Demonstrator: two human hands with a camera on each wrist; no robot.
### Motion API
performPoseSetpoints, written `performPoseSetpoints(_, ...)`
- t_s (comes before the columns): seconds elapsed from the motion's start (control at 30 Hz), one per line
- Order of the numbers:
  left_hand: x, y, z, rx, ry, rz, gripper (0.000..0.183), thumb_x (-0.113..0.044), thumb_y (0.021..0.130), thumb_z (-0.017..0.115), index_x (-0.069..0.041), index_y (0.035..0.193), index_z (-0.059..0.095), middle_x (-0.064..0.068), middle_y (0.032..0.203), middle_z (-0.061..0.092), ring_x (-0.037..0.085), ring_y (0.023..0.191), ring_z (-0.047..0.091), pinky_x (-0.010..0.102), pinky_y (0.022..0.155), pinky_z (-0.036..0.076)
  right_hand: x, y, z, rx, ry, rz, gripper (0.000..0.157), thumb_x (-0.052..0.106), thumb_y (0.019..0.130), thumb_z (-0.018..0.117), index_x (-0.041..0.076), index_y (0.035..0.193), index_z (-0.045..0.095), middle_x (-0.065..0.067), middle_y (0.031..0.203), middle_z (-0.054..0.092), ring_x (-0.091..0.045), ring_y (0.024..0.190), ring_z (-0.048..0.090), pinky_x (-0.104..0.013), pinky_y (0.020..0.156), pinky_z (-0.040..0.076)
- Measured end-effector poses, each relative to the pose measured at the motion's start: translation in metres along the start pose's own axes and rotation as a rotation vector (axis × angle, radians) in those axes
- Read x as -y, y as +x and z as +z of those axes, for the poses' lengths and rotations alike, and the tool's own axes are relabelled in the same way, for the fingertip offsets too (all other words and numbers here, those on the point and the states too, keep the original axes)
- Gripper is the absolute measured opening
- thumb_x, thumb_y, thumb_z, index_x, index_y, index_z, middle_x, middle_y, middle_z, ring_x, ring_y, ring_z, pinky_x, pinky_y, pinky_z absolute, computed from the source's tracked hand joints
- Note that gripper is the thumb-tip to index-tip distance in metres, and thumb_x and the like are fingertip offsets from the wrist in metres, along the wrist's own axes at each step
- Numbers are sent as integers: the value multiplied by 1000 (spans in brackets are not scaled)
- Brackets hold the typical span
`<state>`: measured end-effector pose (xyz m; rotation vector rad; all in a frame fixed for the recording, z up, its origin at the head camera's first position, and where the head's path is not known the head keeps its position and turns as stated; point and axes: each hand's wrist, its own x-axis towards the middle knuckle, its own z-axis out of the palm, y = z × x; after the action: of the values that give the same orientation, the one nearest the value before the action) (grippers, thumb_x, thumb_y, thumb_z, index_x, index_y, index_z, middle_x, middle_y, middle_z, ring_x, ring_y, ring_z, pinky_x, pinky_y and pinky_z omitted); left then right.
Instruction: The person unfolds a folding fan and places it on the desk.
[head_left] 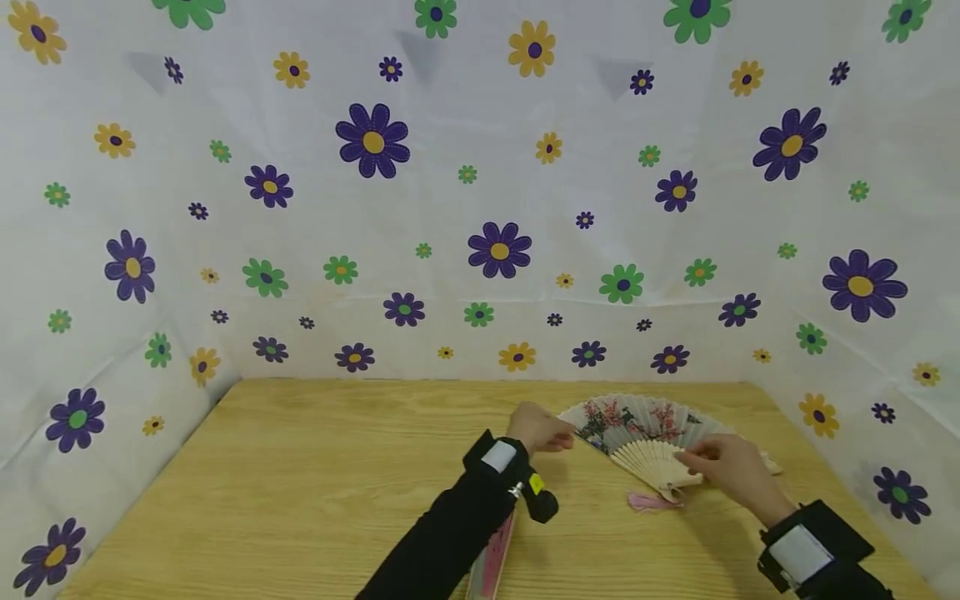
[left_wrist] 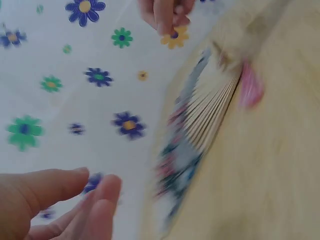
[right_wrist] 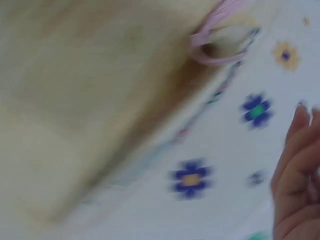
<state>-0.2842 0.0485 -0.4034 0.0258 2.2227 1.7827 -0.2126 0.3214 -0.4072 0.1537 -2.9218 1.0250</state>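
Observation:
A folding fan (head_left: 645, 421) lies spread on the table at the right, its pale leaf printed with red blossoms and dark leaves over light ribs. From its pivot end trails a pink tassel (head_left: 652, 501). My left hand (head_left: 536, 427) is beside the fan's left edge; in the left wrist view its thumb and fingers stand apart with nothing between them. Over the fan's right part hovers my right hand (head_left: 738, 471), its fingers loosely bent. The right wrist view shows that hand (right_wrist: 300, 175) holding nothing, while the fan appears blurred and edge-on.
Under my left forearm, a narrow pink item with pale edges (head_left: 493, 558) lies partly hidden at the table's front. The wooden table (head_left: 300, 467) is bordered at the back and both sides by a white cloth (head_left: 450, 208) printed with flowers.

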Motion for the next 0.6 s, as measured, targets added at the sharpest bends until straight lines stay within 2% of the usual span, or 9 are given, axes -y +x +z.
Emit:
performPoseSetpoints(0.1, -5, -15, -44, -2, 194, 111, 17, -5, 95, 74, 11, 101, 76, 22, 87, 78, 16, 66, 74, 26, 67, 64, 50, -3, 25, 64, -229, -441, 10, 12, 91, 80, 3, 95, 76, -2, 88, 74, -15, 76, 68, -28, 66, 58)
performPoseSetpoints(0.17, 0, -25, -69, 10, 298, 156, 18, -6, 95, 74, 11, 100, 76, 20, 86, 78, 24, 74, 77, 32, 72, 66, 79, -7, 45, 106, -351, -742, 15, 11, 86, 84, 7, 98, 77, -2, 94, 75, -14, 85, 70, -27, 74, 60)
performPoseSetpoints(0.2, 3, -30, -79, 15, 331, 160, 18, -8, 96, 74, 10, 100, 77, 18, 85, 78, 24, 74, 77, 33, 73, 66, 92, -10, 54, 125, -408, -871, 18, 12, 85, 86, 8, 100, 78, -1, 98, 75, -14, 90, 71, -26, 79, 60)
performPoseSetpoints(0.23, 6, -38, -88, 17, 361, 162, 19, -8, 96, 74, 10, 100, 77, 17, 85, 77, 26, 77, 77, 35, 73, 66, 103, -12, 64, 143, -461, -985, 21, 14, 84, 87, 10, 103, 78, -1, 102, 76, -14, 94, 71, -25, 83, 59)
performPoseSetpoints(0.3, 13, -53, -104, 34, 404, 157, 19, -10, 97, 73, 9, 98, 78, 14, 83, 77, 25, 75, 76, 35, 73, 66, 121, -16, 83, 196, -532, -1155, 24, 18, 86, 86, 12, 108, 78, 2, 108, 76, -9, 101, 69, -20, 90, 57)
performPoseSetpoints(0.37, 23, -67, -116, 68, 415, 139, 20, -11, 97, 72, 8, 99, 78, 11, 82, 77, 21, 73, 75, 35, 72, 66, 133, -21, 101, 251, -562, -1278, 25, 23, 92, 81, 14, 115, 77, 4, 112, 75, -6, 105, 68, -16, 95, 53)
performPoseSetpoints(0.43, 33, -80, -127, 107, 400, 126, 20, -12, 98, 72, 8, 99, 77, 9, 81, 76, 17, 72, 74, 34, 70, 65, 140, -24, 115, 331, -552, -1342, 23, 26, 99, 73, 15, 119, 75, 6, 115, 74, -4, 108, 67, -13, 98, 50)
performPoseSetpoints(0.5, 45, -92, -135, 139, 375, 115, 20, -11, 98, 71, 8, 100, 77, 8, 81, 76, 15, 71, 73, 33, 68, 65, 143, -26, 125, 410, -539, -1362, 23, 28, 104, 64, 16, 120, 75, 7, 115, 74, -2, 108, 67, -10, 99, 47)
performPoseSetpoints(0.6, 61, -107, -142, 181, 320, 104, 19, -9, 98, 70, 9, 101, 76, 10, 82, 77, 15, 70, 72, 33, 67, 65, 144, -28, 133, 471, -566, -1374, 24, 33, 106, 58, 19, 117, 75, 11, 111, 75, 3, 104, 66, -7, 94, 46)
